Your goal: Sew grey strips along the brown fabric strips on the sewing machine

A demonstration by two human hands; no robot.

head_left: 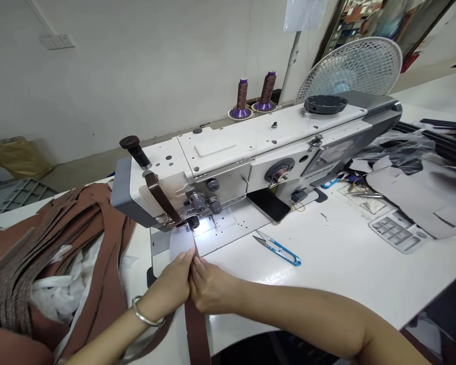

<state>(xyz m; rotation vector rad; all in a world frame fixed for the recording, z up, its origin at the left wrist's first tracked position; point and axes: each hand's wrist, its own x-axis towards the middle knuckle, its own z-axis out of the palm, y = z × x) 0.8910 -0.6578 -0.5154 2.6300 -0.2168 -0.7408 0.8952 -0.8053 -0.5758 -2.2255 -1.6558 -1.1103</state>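
Nearest, brown strap [197, 329]: flat matte band, perhaps leather, running from the table edge up to the needle.
Left hand [173, 284]: fingertips pinched shut on the strap's left edge; smooth metal bangle [144, 315] at the wrist.
Right hand [209, 290]: pinching the strap's right edge, touching the left hand.
Thread snips [278, 249]: blue-handled, lying on the white table [345, 263].
Strap pile [61, 238]: heaped left of the sewing machine [251, 147].
Thread cones [268, 88]: two, brown, behind.
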